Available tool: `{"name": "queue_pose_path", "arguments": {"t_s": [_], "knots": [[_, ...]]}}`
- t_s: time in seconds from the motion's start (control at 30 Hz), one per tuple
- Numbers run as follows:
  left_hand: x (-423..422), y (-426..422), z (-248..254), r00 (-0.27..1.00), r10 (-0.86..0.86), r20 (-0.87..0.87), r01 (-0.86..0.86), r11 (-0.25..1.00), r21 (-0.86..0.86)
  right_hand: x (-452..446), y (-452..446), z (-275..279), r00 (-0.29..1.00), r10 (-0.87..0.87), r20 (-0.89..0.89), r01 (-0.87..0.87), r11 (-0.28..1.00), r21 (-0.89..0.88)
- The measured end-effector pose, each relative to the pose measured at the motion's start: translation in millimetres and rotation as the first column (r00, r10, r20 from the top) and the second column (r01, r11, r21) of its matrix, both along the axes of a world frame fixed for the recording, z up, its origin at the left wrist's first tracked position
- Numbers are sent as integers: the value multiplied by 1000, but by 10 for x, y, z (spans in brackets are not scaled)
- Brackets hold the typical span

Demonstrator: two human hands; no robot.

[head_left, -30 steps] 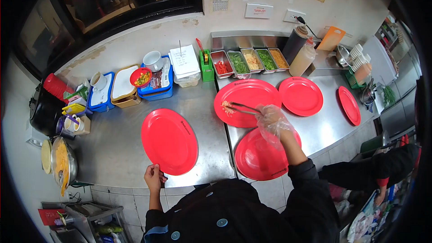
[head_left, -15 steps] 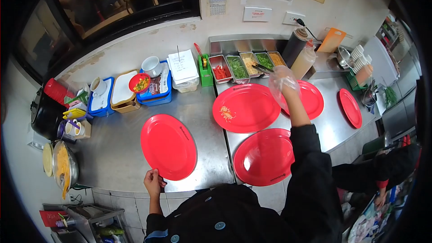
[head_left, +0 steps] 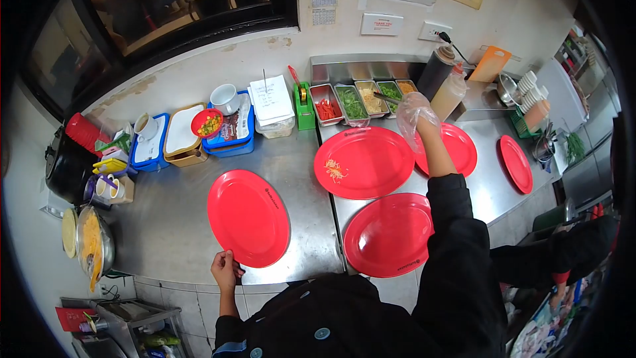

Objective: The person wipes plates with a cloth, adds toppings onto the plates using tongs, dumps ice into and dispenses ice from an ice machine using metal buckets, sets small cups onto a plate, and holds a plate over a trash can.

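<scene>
My right hand (head_left: 417, 114), in a clear plastic glove, is closed on dark metal tongs (head_left: 387, 97). The tongs' tips reach over the metal tray of pale shreds (head_left: 373, 101). Below that arm lies a red oval plate (head_left: 371, 169) with a small heap of pale orange shreds (head_left: 336, 171) toward its left side. My left hand (head_left: 226, 268) is at the counter's front edge, fingers curled against the lower rim of another red oval plate (head_left: 248, 219); whether it grips anything is hidden. A third red plate (head_left: 387, 235) sits near the front, partly under my right sleeve.
More red plates (head_left: 457, 149) (head_left: 517, 164) lie to the right. Trays of red strips (head_left: 326, 110) and chopped greens (head_left: 351, 103) line the back beside squeeze bottles (head_left: 450, 93). Blue bins (head_left: 228, 146) and a steel bowl (head_left: 96, 242) stand left. Another person (head_left: 563, 252) is at far right.
My right hand and the tongs have shifted slightly over the trays. The camera view has tilted a little. My left hand and the plates keep their places.
</scene>
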State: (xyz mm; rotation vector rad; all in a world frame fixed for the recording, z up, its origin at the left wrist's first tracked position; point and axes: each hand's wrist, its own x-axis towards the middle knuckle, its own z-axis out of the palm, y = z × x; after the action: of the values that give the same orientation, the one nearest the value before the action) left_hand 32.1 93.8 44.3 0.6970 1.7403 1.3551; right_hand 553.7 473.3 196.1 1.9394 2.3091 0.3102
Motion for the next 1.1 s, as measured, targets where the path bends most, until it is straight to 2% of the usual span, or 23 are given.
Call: {"name": "queue_pose_path", "arguments": {"t_s": [0.07, 0.1, 0.17, 0.2, 0.27, 0.3, 0.37, 0.4, 0.43, 0.5, 0.53, 0.6, 0.73, 0.8, 0.9, 0.93, 1.1], "knots": [[-6, -8, 8, 1000, -10, 9, 10, 1000, -5, 29, -99, 53, 982, 127, 137, -133, 991, 32], [-9, -8, 13, 1000, -16, 9, 16, 1000, -5, 33, -162, 62, 983, 122, 137, -128, 991, 32], [-6, -4, 5, 1000, -20, -11, 20, 1000, 2, 14, -296, 102, 980, 199, 9, -193, 938, 286], [-2, -12, -3, 1000, -22, -9, 22, 1000, 1, -12, -337, 128, 980, 197, 11, -192, 939, 284], [-4, -10, 1, 1000, -12, -5, 12, 1000, 0, -159, -468, 311, 990, 55, -129, -35, 987, 156], [-4, -11, 7, 1000, -15, -4, 15, 1000, 0, -79, -371, 130, 990, 52, -129, -31, 987, 156], [-6, -14, 1, 1000, -22, -9, 22, 1000, 4, -151, -332, 30, 972, 195, -135, -166, 965, 201], [-6, -16, -3, 1000, -21, -8, 21, 1000, 5, -154, -307, 14, 992, 85, -93, -88, 996, -33], [-15, -17, -18, 1000, -27, -10, 27, 1000, 6, -243, -365, 67, 992, 87, -92, -91, 995, -31], [-27, -25, -31, 999, -29, -15, 29, 1000, 7, -344, -423, 128, 931, -203, -302, 185, 979, -87], [-25, -26, -28, 1000, -26, -1, 26, 1000, 7, -349, -431, 163, 932, -200, -304, 182, 979, -86], [-21, -30, -22, 1000, -20, 14, 20, 1000, 8, -343, -450, 246, 988, -39, -148, 21, 993, -115], [-9, -35, -13, 1000, -29, -11, 29, 999, 23, -171, -244, 107, 995, 32, -93, -39, 996, -79], [-7, -27, -18, 999, -33, -17, 33, 999, 34, -123, -220, 179, 987, 146, 74, -138, 985, -105], [-4, -21, -14, 1000, -26, -12, 26, 999, 40, -77, -184, 262, 898, 315, 308, -271, 946, -177], [-1, -22, -4, 1000, -24, -13, 25, 999, 39, -34, -158, 255, 897, 315, 308, -272, 946, -177], [1, -29, 12, 999, -30, -19, 30, 999, 16, 363, -60, 27, 940, 317, 125, -334, 929, 157]]}}
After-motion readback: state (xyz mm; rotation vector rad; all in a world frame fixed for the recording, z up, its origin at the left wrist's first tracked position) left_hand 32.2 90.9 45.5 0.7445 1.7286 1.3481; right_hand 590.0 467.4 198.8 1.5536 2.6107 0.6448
